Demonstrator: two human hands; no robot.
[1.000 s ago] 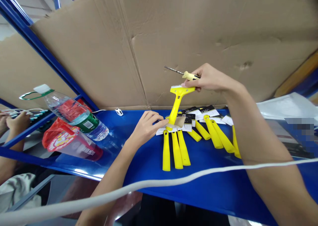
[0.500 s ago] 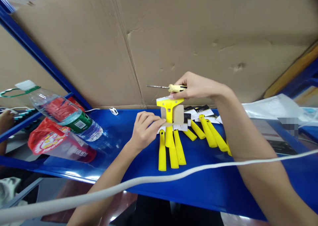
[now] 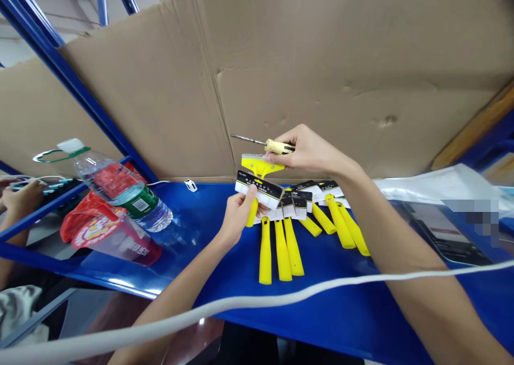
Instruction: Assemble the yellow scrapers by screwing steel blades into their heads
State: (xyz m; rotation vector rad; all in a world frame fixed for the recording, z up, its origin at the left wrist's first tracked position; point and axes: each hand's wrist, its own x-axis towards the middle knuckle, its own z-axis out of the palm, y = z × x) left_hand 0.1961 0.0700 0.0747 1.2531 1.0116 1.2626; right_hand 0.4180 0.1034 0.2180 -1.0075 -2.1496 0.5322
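Note:
My left hand is closed round the handle of a yellow scraper, its thumb pressing on a black-and-white header card that crosses the handle. The scraper is held up above the table, tilted, with its blade end at the top. In my right hand is a screwdriver with a pale yellow handle, its shaft pointing left. The right fingertips also touch the right end of the scraper's head. Below both hands, several yellow scraper handles lie side by side, their upper ends under similar cards.
A water bottle and a red-and-clear cup lean at left. Behind them show another person's hands. A phone-like dark slab and clear plastic lie at right. A white cable crosses in front; cardboard stands behind.
The scraper has moved slightly left, and its card now shows the printed face instead of the plain brown back. My left hand has shifted from the card's edge onto the handle.

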